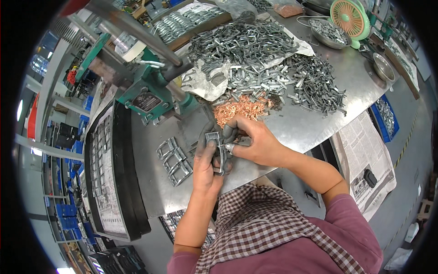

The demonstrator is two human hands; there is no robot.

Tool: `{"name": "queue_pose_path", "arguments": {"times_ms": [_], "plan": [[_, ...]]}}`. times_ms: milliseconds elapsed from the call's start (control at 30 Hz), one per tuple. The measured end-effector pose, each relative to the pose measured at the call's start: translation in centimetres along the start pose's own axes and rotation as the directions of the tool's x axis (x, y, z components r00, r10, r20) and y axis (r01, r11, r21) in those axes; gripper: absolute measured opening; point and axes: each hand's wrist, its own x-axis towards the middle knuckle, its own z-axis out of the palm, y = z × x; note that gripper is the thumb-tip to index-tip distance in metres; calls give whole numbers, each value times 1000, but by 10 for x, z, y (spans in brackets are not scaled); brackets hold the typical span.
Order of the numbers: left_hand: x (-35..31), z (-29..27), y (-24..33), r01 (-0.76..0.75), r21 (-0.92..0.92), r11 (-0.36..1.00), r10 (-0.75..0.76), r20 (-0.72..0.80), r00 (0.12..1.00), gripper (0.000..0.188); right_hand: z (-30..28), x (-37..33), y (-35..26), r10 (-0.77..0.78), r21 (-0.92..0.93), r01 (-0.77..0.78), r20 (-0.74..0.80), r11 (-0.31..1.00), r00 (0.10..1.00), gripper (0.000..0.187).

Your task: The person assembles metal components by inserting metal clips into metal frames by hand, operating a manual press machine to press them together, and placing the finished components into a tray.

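Observation:
My left hand is closed round a silver metal buckle frame, held upright just above the steel table's near edge. Dark grime covers its fingertips. My right hand pinches at the frame's right side, thumb and forefinger together; a small pale bit shows at the fingertips, too small to name. Left of my hands, several similar buckle frames lie in a row on the table. Right behind my hands is a heap of small copper-coloured pins.
A green hand press stands at the left, beside a black-rimmed tray. Heaps of metal parts cover the far table. Steel bowls and a green fan stand far right. Newspaper lies below right.

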Motion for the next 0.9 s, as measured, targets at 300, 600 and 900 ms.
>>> {"name": "queue_pose_path", "arguments": {"times_ms": [300,600,900], "plan": [[-22,-14,-1,-148,155,977,163,-88,983,42,15,-11,-19,-265,-502,323,185,802,946,31],[-8,-49,0,-299,498,814,291,95,952,45,23,-2,-8,-220,-554,362,307,749,926,31],[41,-45,50,-353,750,-559,94,480,872,52,-51,41,83,-223,-871,259,177,418,958,22]]}}
